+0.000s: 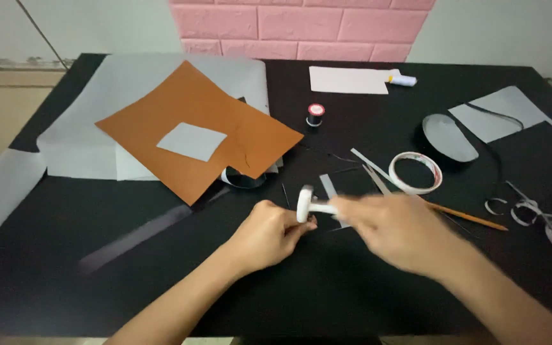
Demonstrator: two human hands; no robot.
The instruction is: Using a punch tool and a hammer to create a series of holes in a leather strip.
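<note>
1. Right hand (398,233), motion-blurred, has its fingers closed round the handle of a small white hammer (311,206); the head stands upright at the left end of the handle, just beside the left hand's fingertips.
2. Left hand (269,233) lies curled on the black worktop (365,300), fingertips pinched together under the hammer head. What they pinch is hidden; whether anything is gripped cannot be told.
3. A short grey strip (328,186) lies just behind the hammer; two longer grey strips (372,167) run off to its right rear.
4. Roll of white tape (415,172) rests to the right rear of the hammer, with a pencil (467,217) to the right, passing behind the right hand.
5. Orange sheet (199,131) bearing a grey square patch (191,141) lies to the left rear of the hammer, over pale grey sheets; a spool of black thread (315,114) stands directly behind.
6. Grey sole-shaped piece (450,137) and curled grey trimmings (544,214) lie far right of the hammer.
7. Progress, as a judgement: cutting appears largely done, given the trimmings and cut pieces; hammering of the small part is in hand; the orange sheet, patch and sole piece remain separate, unassembled.
</note>
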